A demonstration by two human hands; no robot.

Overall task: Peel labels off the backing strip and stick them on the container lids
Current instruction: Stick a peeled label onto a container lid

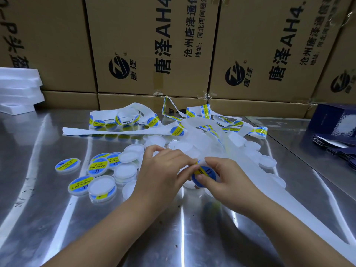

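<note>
Both hands meet in the middle. The left hand (163,170) has its thumb and forefinger closed tight, pinching the yellow edge of a round blue label (205,173). The right hand (225,180) curls narrowly round a white container (189,185) under that label, with its thumb (200,177) pressed on the blue face. Little of the container shows and its contents are hidden. The label's yellow band slants from the left fingertips down toward the right palm. The white backing strip (269,189) trails off beyond the right wrist. Past the fingertips it tangles into loops carrying more labels. Just left of the left knuckles lie labelled containers (98,167) mixed with plain white lids (126,171), all closed and lying flat on the metal table (57,228).
</note>
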